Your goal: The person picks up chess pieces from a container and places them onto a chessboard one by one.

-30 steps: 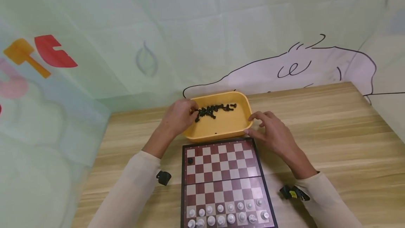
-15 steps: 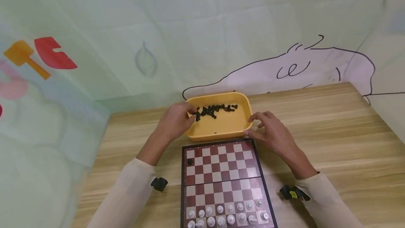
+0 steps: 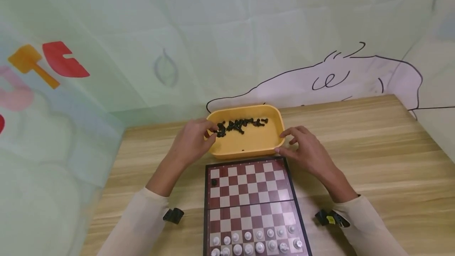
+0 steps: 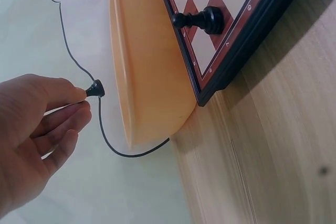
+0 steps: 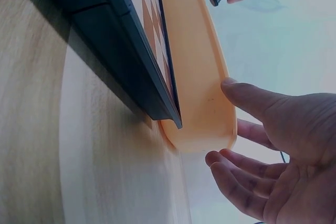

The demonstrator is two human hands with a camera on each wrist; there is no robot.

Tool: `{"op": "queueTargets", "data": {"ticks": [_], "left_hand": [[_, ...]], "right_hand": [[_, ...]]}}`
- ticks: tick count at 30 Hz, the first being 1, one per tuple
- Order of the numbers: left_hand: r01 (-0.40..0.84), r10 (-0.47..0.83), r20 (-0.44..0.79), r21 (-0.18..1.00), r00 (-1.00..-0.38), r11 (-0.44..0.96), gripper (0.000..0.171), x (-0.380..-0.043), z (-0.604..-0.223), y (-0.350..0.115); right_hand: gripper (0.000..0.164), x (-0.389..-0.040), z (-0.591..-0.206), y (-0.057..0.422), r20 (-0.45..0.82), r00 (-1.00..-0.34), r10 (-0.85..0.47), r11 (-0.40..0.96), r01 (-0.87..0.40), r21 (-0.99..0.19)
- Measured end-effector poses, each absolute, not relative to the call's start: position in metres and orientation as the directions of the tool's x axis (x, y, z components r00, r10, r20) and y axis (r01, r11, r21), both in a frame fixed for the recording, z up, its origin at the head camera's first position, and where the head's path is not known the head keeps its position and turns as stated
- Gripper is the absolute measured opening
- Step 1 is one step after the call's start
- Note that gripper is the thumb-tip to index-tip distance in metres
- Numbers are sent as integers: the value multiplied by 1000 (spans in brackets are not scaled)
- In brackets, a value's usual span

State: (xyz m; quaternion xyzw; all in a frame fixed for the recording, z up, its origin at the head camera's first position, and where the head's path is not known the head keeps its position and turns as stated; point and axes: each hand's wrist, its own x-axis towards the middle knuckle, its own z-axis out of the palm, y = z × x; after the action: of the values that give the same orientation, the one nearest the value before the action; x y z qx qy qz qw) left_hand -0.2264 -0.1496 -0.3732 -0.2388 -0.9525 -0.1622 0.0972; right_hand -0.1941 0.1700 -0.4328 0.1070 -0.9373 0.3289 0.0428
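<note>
In the left wrist view, my left hand [image 4: 42, 124] pinches a black chess piece [image 4: 96, 88] by its top, so its base points outward and its head is hidden. In the head view this hand [image 3: 190, 139] is over the left end of a yellow plastic tray [image 3: 257, 141]. Several black chess pieces [image 3: 236, 125] lie heaped in the tray. My right hand [image 3: 307, 149] holds the tray's right front corner, its thumb on the outer wall at the rim. A black pawn [image 4: 202, 20] stands on the chessboard [image 3: 249, 189] near its far left corner.
White chess pieces [image 3: 259, 247] stand in two rows along the board's near side. The board lies right in front of the tray on a wooden table [image 3: 362, 153]. A printed cloth backdrop [image 3: 227, 50] rises behind the table's far edge.
My left hand has drawn back a little, left and toward me, from the heap with the pinched chess piece. The right hand stays at the tray's corner.
</note>
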Motion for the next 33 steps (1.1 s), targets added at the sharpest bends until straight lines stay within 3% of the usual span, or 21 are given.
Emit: {"op": "queueTargets", "data": {"ticks": [12,23,33], "left_hand": [[522,423,345,278,-838,806,15,-214,-374,-154],[522,399,384,303,-833,798,16,-203,-373,-162],[494,370,381,313,-848,811,17,-196,-372,-164]], "right_hand": [[44,-193,-435,170,153,-971,-186,740,-241,-628],[80,-194,-433,167,133,-977,-168,731,-214,-648],[74,-195,-433,169,137,-973,-186,735,-231,-637]]}}
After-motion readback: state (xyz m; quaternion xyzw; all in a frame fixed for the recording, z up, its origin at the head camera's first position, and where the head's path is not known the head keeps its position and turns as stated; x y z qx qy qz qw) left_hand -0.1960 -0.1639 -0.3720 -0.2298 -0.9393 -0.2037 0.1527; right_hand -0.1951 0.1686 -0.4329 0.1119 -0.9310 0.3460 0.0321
